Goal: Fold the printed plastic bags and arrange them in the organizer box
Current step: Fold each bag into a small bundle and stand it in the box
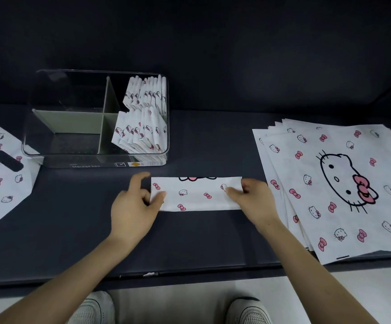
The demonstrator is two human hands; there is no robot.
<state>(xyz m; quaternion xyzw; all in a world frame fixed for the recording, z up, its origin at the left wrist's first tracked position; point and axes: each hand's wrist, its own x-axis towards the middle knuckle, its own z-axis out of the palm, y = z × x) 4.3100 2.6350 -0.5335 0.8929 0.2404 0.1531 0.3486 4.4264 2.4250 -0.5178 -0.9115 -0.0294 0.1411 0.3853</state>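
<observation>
You are pinching the bag strip (pixel 196 197) at each end, left hand (pixel 132 204) and right hand (pixel 254 198) well apart, while it is lying flat on the table (pixel 213 242) just in front of the organizer box (pixel 49 154). Be keeping the long edges lined up when bringing one end over, pressing each crease flat

Plain indoor workstation: dark table (pixel 213 242) against dark wall (pixel 213 43), pale tiled floor (pixel 189 300).
</observation>
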